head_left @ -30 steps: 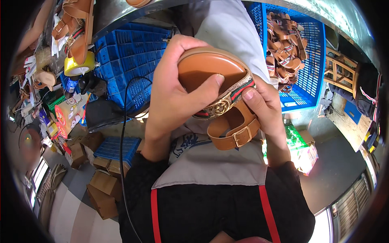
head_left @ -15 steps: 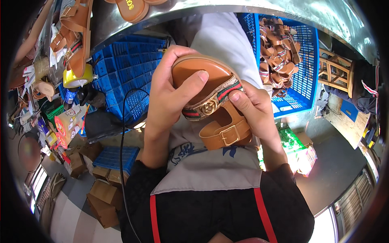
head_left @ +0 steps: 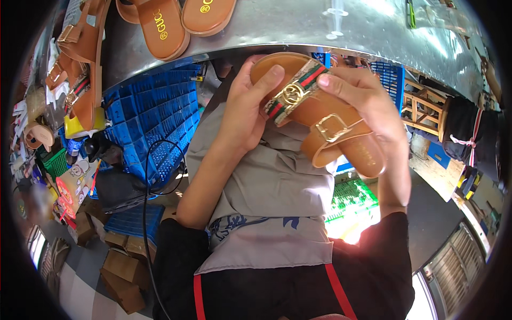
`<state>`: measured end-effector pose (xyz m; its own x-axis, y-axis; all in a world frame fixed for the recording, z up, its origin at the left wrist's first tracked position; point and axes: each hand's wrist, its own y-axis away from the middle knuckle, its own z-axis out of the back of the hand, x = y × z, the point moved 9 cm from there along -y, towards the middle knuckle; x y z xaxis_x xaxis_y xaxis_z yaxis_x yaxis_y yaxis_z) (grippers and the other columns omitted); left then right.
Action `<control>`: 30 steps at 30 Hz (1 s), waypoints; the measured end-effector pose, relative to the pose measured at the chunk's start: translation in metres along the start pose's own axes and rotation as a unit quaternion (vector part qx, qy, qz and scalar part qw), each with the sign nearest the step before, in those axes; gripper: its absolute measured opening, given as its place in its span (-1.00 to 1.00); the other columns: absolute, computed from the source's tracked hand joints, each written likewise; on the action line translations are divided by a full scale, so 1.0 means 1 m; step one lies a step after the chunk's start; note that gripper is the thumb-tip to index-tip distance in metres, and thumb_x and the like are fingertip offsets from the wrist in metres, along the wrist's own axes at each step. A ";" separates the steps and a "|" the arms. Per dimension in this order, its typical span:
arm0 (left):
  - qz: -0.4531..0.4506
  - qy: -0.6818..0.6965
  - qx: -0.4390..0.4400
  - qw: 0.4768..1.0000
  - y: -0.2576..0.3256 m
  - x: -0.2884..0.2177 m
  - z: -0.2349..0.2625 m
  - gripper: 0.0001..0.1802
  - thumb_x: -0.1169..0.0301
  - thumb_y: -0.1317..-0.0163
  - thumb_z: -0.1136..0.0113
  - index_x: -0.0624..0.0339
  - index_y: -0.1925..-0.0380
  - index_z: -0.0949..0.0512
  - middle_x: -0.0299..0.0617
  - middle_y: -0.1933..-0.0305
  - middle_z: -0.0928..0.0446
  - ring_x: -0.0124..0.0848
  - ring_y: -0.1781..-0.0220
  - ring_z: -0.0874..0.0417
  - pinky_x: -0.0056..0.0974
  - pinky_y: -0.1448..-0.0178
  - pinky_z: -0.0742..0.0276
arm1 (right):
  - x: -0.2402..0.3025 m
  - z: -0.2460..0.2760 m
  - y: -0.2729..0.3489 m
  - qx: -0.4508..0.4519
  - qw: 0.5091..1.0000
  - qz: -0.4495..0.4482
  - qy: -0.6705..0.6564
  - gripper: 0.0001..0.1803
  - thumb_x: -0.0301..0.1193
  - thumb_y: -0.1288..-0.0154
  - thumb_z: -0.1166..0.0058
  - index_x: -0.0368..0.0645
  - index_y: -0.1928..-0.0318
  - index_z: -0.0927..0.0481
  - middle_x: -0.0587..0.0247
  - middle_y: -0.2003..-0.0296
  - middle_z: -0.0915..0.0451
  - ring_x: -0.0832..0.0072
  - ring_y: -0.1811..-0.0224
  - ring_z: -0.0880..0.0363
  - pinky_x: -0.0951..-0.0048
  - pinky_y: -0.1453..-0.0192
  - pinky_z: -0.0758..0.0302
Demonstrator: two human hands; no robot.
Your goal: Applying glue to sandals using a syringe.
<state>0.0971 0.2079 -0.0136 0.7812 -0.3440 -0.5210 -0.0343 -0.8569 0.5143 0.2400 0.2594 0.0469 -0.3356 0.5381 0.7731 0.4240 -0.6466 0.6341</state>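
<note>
Metal workbench (head_left: pixel 298 33) is seen at 12 o'clock. Tan sandal (head_left: pixel 316 111) is held at 1 o'clock: toe (head_left: pixel 290 65) clasped by half-closed left hand (head_left: pixel 244 109) at 9, striped strap (head_left: pixel 305 84) edge by half-closed right hand (head_left: pixel 368 97) at 2. Gold buckle (head_left: pixel 332 127) is exposed.

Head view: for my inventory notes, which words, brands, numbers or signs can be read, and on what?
I can't copy wording; locations only:
Tabletop sandals: yellow lettering, numbers.
Held sandal: gold emblem; insole lettering too faint.
Grey apron: blue characters, creased, unreadable.
Blue crate: small digit.
Others: too small.
</note>
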 end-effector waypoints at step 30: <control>0.137 0.175 0.154 0.963 -0.014 0.040 -0.046 -0.53 0.18 -0.41 -0.21 0.33 -0.14 -0.54 -0.19 0.09 -0.67 -0.54 0.17 -0.68 -0.42 0.16 -0.60 | 0.058 0.010 -0.004 -0.056 0.955 -0.287 0.058 -0.69 -0.38 -0.38 -0.22 -0.50 0.20 -0.68 0.07 0.41 -0.71 0.54 0.48 -0.66 0.55 0.40 -0.56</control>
<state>0.1573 0.2237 -0.0106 0.8769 -0.4687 -0.1065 -0.4094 -0.8445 0.3454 0.2270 0.2987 0.0890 -0.5798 0.7613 0.2903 0.0520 -0.3210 0.9457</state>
